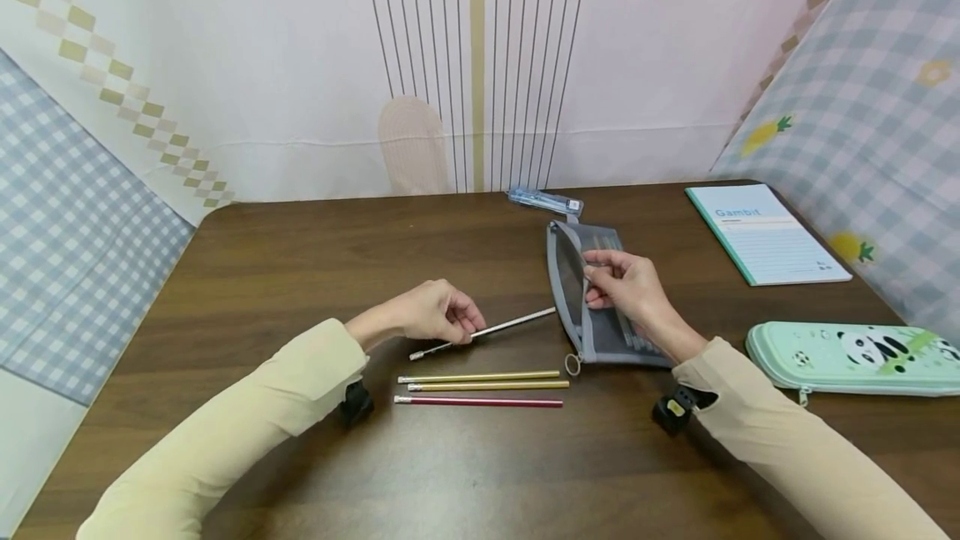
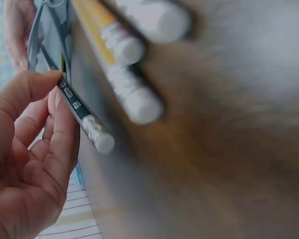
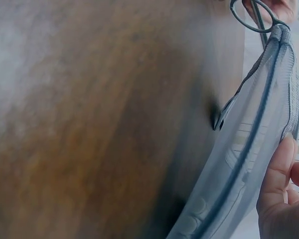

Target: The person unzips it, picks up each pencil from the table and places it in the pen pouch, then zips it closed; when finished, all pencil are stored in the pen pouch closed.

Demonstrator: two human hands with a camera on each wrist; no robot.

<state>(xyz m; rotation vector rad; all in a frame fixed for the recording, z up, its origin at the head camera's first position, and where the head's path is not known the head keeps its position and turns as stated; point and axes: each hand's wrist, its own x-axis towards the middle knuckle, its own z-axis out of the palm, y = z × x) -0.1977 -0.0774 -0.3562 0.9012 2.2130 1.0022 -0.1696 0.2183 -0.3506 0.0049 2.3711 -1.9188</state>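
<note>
My left hand (image 1: 442,312) pinches a dark pencil (image 2: 74,99) between thumb and fingers, near its eraser end. The pencil slants up to the right, its far end right at the mouth of a grey mesh zipper pouch (image 1: 607,332). With thumb and fingertips, my right hand (image 1: 630,286) grips the right edge of that mouth, and the pouch gapes. In the right wrist view the zipper edge (image 3: 261,102) and a ring pull (image 3: 234,15) show. Below the left hand lie two yellow pencils (image 1: 487,377) and a red pencil (image 1: 487,402), side by side.
A mint panda pencil case (image 1: 847,357) lies to the right of my right forearm. Behind it is a notebook (image 1: 772,232) marked Gambit. A small blue packet (image 1: 545,201) lies beyond the pouch, near the far edge of the wooden table (image 1: 337,248).
</note>
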